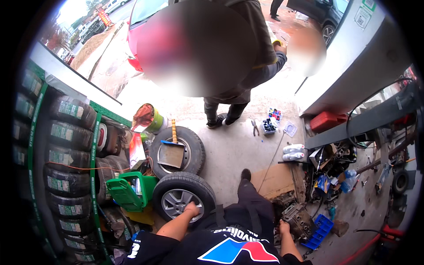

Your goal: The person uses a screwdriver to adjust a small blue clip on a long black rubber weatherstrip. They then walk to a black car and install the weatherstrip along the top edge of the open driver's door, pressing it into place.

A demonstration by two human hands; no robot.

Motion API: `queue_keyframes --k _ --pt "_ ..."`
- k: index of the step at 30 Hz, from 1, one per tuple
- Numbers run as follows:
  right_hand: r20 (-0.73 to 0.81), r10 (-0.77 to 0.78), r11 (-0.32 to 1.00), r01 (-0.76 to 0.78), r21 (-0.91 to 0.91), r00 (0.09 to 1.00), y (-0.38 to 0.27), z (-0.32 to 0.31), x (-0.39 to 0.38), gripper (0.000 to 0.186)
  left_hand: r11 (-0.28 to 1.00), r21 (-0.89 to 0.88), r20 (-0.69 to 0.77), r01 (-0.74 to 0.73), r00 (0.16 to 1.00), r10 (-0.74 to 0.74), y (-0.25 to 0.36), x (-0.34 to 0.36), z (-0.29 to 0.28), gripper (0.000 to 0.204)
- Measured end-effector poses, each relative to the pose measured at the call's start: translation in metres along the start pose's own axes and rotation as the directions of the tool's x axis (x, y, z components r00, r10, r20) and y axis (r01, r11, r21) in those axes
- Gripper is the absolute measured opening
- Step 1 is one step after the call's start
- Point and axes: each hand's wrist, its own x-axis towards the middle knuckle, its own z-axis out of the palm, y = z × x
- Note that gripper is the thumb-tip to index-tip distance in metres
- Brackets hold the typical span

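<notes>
Grey concrete floor [227,152]: my left hand [192,209], loosely closed, meets a silver-spoked, black-tyred wheel [177,198] that could roll if pushed; right of it, my right hand's [284,227] grip is unclear.

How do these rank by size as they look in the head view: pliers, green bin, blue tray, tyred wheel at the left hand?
Largest to smallest, as pictured:
1. Tyred wheel at the left hand
2. Green bin
3. Blue tray
4. Pliers
</notes>
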Motion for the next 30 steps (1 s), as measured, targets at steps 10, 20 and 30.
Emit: queue_keyframes --k 10,20,30 --pt "0.160 -0.388 0.921 0.387 0.042 0.908 -0.509 0.110 0.074 0.020 0.476 -0.843 0.020 0.250 0.899 -0.438 0.002 0.044 -0.163 0.028" --pt "0.245 -0.402 0.891 0.439 -0.116 0.882 -0.788 0.270 0.100 0.033 0.924 -0.376 0.201 0.068 0.979 0.009 0.163 0.287 -0.308 0.043" --pt "0.115 0.043 0.996 -0.032 -0.088 0.992 -0.820 0.314 0.179 0.039 0.797 -0.601 0.033 0.063 0.998 -0.054 0.363 0.555 -0.773 0.027"
